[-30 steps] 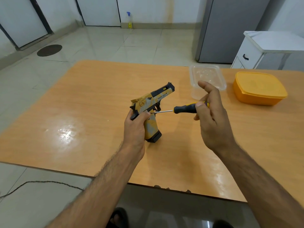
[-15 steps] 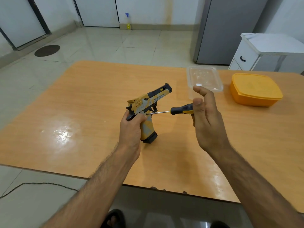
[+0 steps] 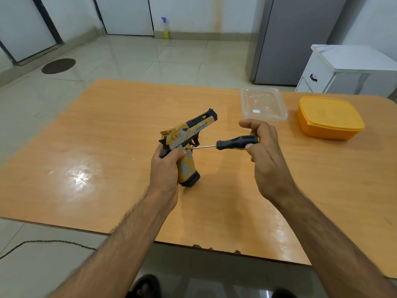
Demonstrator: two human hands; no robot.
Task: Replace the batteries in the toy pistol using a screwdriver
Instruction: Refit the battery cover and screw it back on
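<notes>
A yellow, grey and black toy pistol (image 3: 189, 134) stands with its grip base on the wooden table (image 3: 96, 147), barrel pointing up and to the right. My left hand (image 3: 165, 168) grips its handle from behind. My right hand (image 3: 264, 151) pinches the black and yellow handle of a screwdriver (image 3: 234, 142), fingers curled round it. The thin metal shaft lies nearly level and its tip touches the top of the pistol's grip, just by my left thumb.
A clear plastic container (image 3: 263, 105) and a closed orange lidded box (image 3: 329, 120) sit at the table's far right. Beyond are a grey fridge (image 3: 290, 39), a white cabinet (image 3: 343, 69) and tiled floor. A cable (image 3: 43, 243) runs on the floor at the near left.
My right hand's fingers have curled in round the screwdriver handle, from a looser, more open hold. The pistol and the screwdriver tip stay in place.
</notes>
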